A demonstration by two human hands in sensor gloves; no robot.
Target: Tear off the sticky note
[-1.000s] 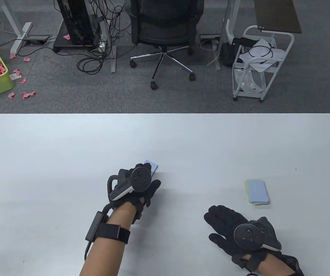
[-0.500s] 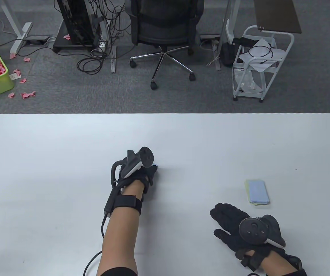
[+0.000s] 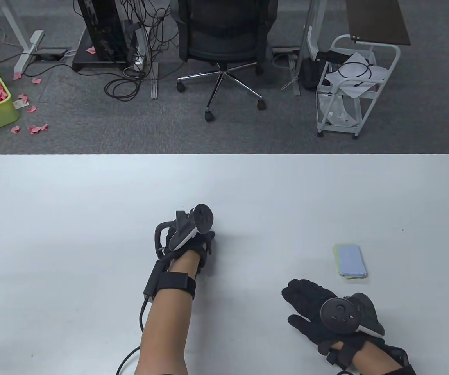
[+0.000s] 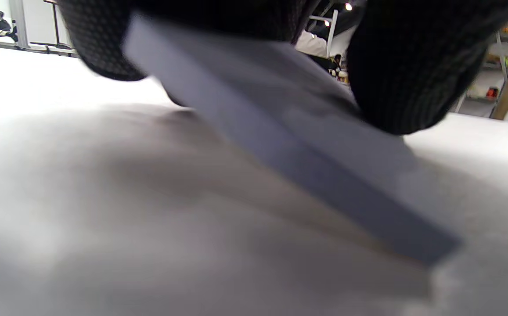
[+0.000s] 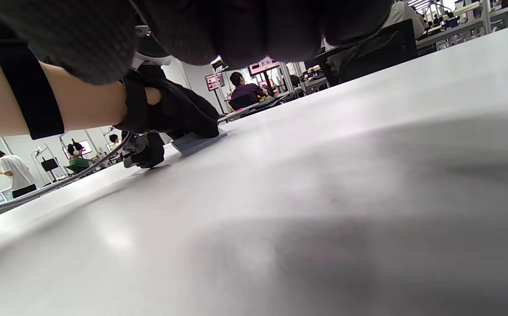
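Sticky-note pad (image 4: 289,145), a pale blue block with square edges, sits tilted on the white table (image 3: 91,203) near its middle, one corner down, under the left hand (image 3: 193,244), whose gloved fingers (image 4: 412,74) press and hold its top. Each sheet is probably thin, light and floppy, best peeled from a free corner. The right hand (image 3: 318,308) rests flat, fingers spread, holding nothing. A second pad (image 3: 350,261) lies just beyond it.

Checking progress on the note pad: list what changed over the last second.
The left hand rolled up on edge over the blue pad, hiding it from above; its fingers grip the tilted pad. The right hand shifted only slightly. The second pad stayed put.
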